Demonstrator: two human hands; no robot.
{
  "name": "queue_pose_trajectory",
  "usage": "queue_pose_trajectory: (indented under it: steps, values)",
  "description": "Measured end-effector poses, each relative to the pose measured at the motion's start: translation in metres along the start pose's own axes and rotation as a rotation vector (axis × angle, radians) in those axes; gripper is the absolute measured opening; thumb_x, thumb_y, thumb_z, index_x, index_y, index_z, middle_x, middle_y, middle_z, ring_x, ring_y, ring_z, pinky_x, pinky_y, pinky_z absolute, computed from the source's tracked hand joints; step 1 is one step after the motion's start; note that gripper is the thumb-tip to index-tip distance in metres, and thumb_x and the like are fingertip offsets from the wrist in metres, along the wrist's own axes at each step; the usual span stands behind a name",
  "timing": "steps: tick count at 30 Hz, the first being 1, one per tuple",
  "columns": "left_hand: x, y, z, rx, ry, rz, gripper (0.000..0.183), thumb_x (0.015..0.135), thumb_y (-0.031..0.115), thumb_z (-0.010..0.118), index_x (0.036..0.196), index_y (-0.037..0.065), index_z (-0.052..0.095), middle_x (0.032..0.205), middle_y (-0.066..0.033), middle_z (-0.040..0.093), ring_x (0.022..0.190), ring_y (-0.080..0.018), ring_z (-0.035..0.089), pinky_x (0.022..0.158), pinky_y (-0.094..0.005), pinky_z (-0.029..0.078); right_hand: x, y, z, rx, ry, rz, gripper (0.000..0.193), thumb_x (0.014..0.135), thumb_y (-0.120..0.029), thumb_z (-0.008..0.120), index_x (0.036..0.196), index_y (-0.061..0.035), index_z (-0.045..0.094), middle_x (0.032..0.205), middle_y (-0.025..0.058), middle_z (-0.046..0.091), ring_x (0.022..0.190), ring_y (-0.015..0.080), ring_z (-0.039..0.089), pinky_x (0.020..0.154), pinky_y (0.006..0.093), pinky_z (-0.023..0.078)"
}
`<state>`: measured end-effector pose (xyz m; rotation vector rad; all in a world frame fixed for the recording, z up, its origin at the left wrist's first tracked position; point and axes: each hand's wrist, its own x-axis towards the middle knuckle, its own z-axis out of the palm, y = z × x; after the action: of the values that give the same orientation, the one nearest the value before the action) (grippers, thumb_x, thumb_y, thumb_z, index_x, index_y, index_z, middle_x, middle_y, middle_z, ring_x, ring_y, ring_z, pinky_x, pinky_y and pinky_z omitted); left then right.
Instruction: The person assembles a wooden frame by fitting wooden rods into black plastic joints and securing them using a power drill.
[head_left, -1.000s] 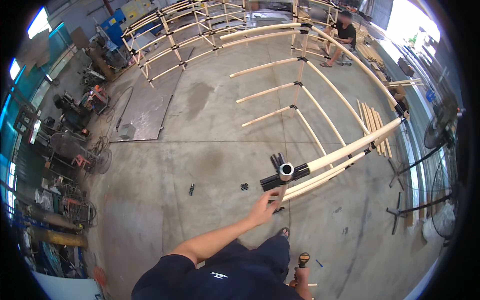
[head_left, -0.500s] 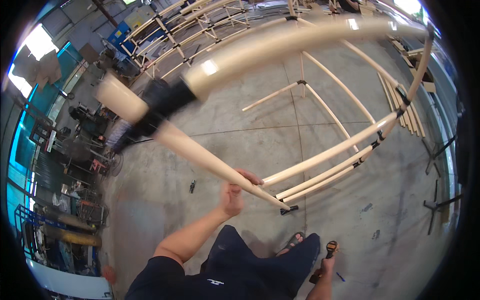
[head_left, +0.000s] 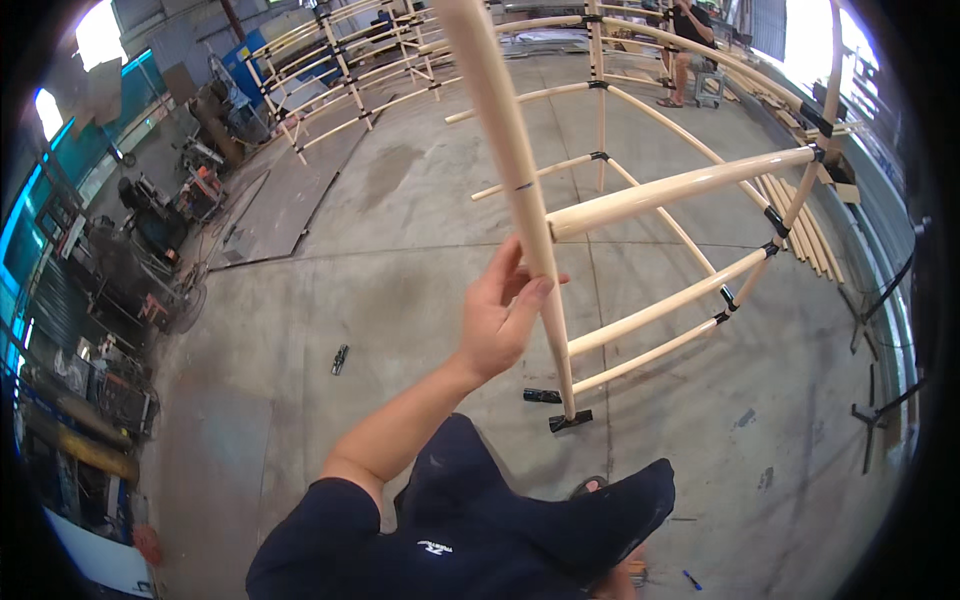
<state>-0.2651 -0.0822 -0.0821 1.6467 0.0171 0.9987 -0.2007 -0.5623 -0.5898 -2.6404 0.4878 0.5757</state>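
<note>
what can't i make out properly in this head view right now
In the head view:
- upright pole: top end cut off by the upper edge
- left hand: fingers partly hidden behind the pole
- right hand: mostly hidden by the trouser leg, so its grip is unclear
- loose black connector on the floor: too small for detail

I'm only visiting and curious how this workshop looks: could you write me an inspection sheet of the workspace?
Surface: grey concrete floor, stained and seamed.
Job's things: upright pole, foot connector at its lower end, crossbars to the right.
Clutter: loose connector, blue pen-like item.
Hands: left hand grips the upright pole; right hand mostly hidden, grip unclear.
Cables: hard to tell amid dark machinery.
Surroundings: seated person, more pole frames.
</note>
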Motion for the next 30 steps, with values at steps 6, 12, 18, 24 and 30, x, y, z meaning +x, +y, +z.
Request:
queue_pose_trajectory:
  steps: [6,12,18,24,30]
  values:
    - [0.009,-0.008,-0.011,-0.244,-0.113,-0.044,0.05,0.102,0.007,0.055,0.148,0.001,0.038,0.129,-0.0146,0.062,0.11,-0.0216,0.064,0.097,-0.0344,0.051,0.0,-0.008,-0.015,-0.066,-0.087,-0.006,0.045,0.088,-0.011,0.063,0.129,0.0039,0.055,0.12,0.0281,0.065,0.114,0.0427,0.062,0.096,0.0455,0.049]
    - [0.004,-0.008,-0.009,-0.298,-0.167,-0.081,0.055,0.102,0.013,0.058,0.151,0.005,0.034,0.127,-0.0178,0.063,0.106,-0.0229,0.066,0.095,-0.0378,0.051,0.012,-0.039,-0.072,-0.108,-0.074,-0.075,0.043,0.09,-0.012,0.063,0.129,0.0043,0.056,0.12,0.0279,0.065,0.115,0.0421,0.062,0.097,0.0451,0.049]
    - [-0.012,-0.034,-0.012,-0.305,-0.239,-0.196,0.058,0.101,0.017,0.06,0.151,0.004,0.033,0.125,-0.0154,0.064,0.107,-0.0213,0.066,0.098,-0.0352,0.049,-0.086,-0.296,-0.244,0.437,0.201,-0.915,0.04,0.1,-0.016,0.058,0.133,0.0066,0.055,0.123,0.0218,0.066,0.113,0.0279,0.066,0.1,0.0357,0.049]
    - [0.021,-0.014,0.006,-0.155,-0.065,-0.091,0.053,0.1,0.019,0.061,0.144,0.001,0.038,0.112,-0.0139,0.069,0.094,-0.0213,0.069,0.084,-0.0382,0.054,-0.26,-0.491,-0.285,1.284,-0.767,-1.149,0.049,0.106,-0.032,0.053,0.135,0.0072,0.051,0.118,0.0155,0.066,0.112,0.0247,0.062,0.094,0.0373,0.053]
    - [0.029,-0.011,0.02,0.044,-0.002,0.057,0.036,0.1,0.022,0.056,0.129,0.005,0.044,0.089,-0.0237,0.067,0.082,-0.0456,0.068,0.069,-0.0463,0.052,-0.274,-0.532,-0.297,1.549,-1.04,-1.081,0.047,0.107,-0.039,0.046,0.131,0.0001,0.055,0.123,0.0094,0.063,0.112,0.021,0.06,0.099,0.0383,0.048]
